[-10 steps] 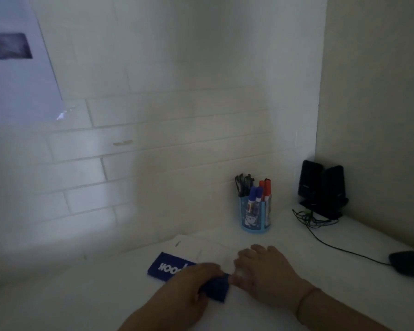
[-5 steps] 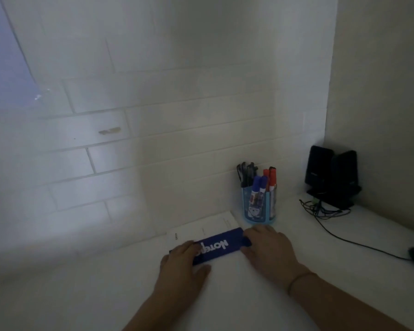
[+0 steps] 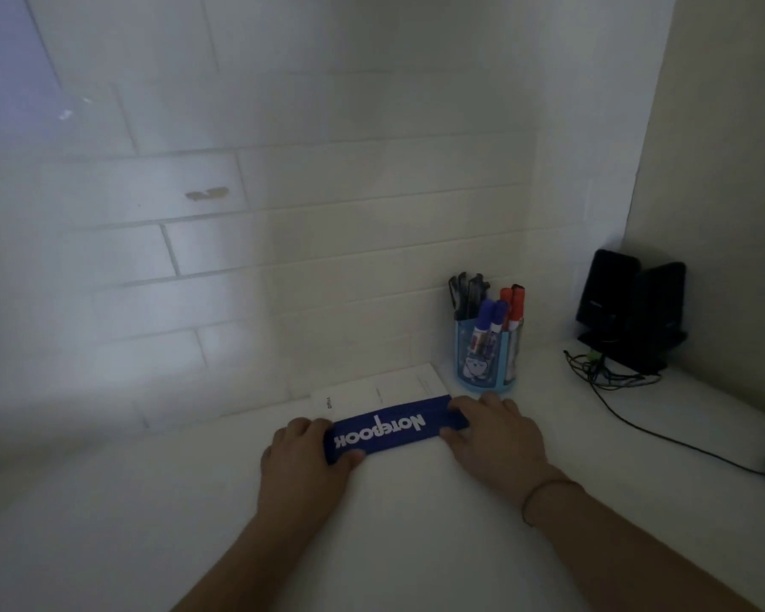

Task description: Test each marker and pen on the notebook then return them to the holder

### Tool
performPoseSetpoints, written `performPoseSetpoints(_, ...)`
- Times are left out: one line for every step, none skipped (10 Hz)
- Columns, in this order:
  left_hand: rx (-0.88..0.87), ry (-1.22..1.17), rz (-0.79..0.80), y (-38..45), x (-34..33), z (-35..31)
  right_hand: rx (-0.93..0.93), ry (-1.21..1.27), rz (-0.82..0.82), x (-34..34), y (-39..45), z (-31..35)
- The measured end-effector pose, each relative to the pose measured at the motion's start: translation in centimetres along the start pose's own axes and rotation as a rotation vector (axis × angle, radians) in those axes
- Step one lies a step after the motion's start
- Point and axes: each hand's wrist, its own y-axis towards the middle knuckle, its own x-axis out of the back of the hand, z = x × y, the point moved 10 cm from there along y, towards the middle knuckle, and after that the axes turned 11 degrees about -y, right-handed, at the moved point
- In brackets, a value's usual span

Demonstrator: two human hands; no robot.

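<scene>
Fingers [image 3: 310,430] of left hand [image 3: 303,463] and right hand [image 3: 495,439] curled round notebook [image 3: 391,428] ends, holder [image 3: 486,360] just beside, near desk's [image 3: 151,501] back edge.

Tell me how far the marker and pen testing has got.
Barely begun. Done: nothing visible; every blue-capped marker, red-capped marker and dark pen stands in the light-blue round holder. In hand: the left hand and right hand grip the ends of the white notebook with the blue "Notebook" band, positioning it on the white desk. Left: every test and return.
</scene>
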Motion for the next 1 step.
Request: performPoseSetpoints(0.058,-0.01,0.127,-0.8,-1.16,0.21,0.093,-0.103,0.165,-0.82,-1.93,0.2)
